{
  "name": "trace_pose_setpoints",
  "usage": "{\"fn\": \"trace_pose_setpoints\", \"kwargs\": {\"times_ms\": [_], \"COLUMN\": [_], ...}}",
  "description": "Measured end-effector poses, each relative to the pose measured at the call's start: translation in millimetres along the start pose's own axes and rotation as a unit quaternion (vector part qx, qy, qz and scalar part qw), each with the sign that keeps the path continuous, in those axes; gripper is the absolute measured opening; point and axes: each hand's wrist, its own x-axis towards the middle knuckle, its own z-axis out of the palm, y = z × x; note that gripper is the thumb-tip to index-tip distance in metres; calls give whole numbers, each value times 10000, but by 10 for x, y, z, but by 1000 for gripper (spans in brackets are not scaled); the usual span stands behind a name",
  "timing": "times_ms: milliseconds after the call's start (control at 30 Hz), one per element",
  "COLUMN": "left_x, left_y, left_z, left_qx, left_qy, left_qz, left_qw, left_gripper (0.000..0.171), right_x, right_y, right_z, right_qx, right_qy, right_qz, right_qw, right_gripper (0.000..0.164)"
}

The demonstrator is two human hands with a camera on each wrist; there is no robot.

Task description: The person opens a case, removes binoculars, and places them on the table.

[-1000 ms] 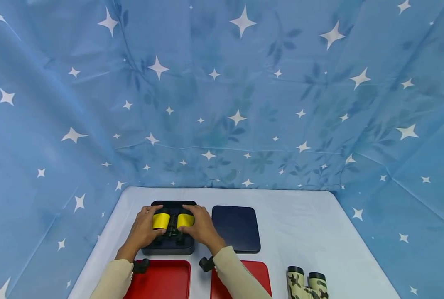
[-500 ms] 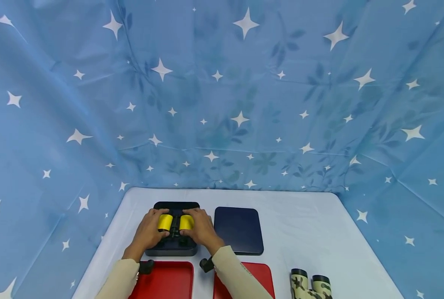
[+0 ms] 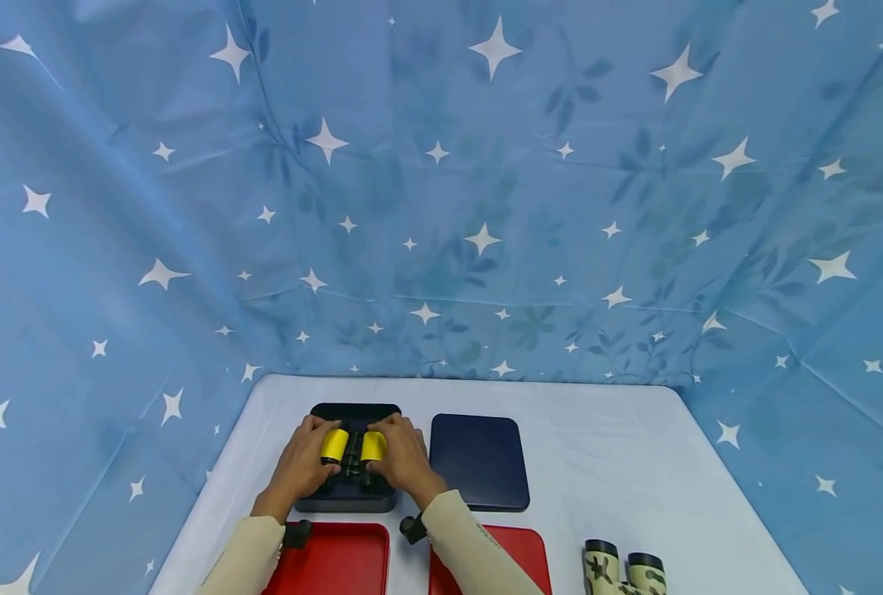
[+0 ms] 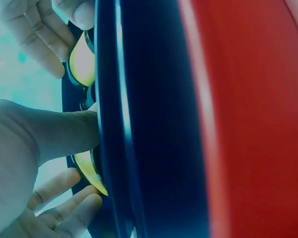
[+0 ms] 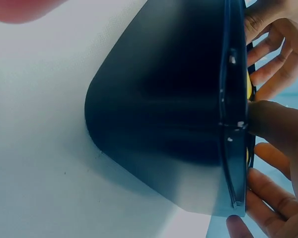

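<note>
A pair of black binoculars (image 3: pixel 353 454) with yellow bands round its barrels sits within a dark, deep tray (image 3: pixel 346 503) at the back left of the table. My left hand (image 3: pixel 301 464) grips the left barrel and my right hand (image 3: pixel 404 456) the right one. Both thumbs lie on the near side, with the other fingers round the outer and far sides. In the left wrist view, the tray wall (image 4: pixel 154 124) covers part of the binoculars (image 4: pixel 83 62). From the right wrist, the tray's outer wall (image 5: pixel 159 109) hides nearly all of them.
A flat dark blue tray (image 3: pixel 480 463) lies right of the deep one. In front are a red tray (image 3: pixel 337 562) on the left and another red tray (image 3: pixel 521 549), partly under my right sleeve. Camouflage binoculars (image 3: pixel 601 565) stand at the front right. A starry blue curtain (image 3: pixel 441 207) surrounds the white table.
The yellow barrels have come closer together, and my hands have drawn inward with them. The left barrel leans more. The whole head view has shifted slightly.
</note>
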Motion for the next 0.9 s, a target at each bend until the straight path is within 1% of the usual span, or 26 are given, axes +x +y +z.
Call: {"fn": "trace_pose_setpoints", "kwargs": {"times_ms": [200,433,567,900], "left_x": [21,32,29,3], "left_y": [22,20,18,6], "left_z": [-12,-46,-54,-94], "left_qx": [-53,84,51,-164], "left_qy": [14,-25,-121,-457], "left_qz": [31,97,90,120], "left_qw": [10000,9999,9999,9988], "left_gripper": [71,68,68,65], "right_x": [25,41,45,54], "right_y": [30,29,26,35], "right_z": [-6,-31,-54,-58], "right_qx": [4,-56,-100,-322], "right_qy": [74,-27,-129,-424], "right_qz": [-53,-37,-12,-134], "right_qw": [10000,10000,9999,9985], "right_gripper": [57,58,59,66]}}
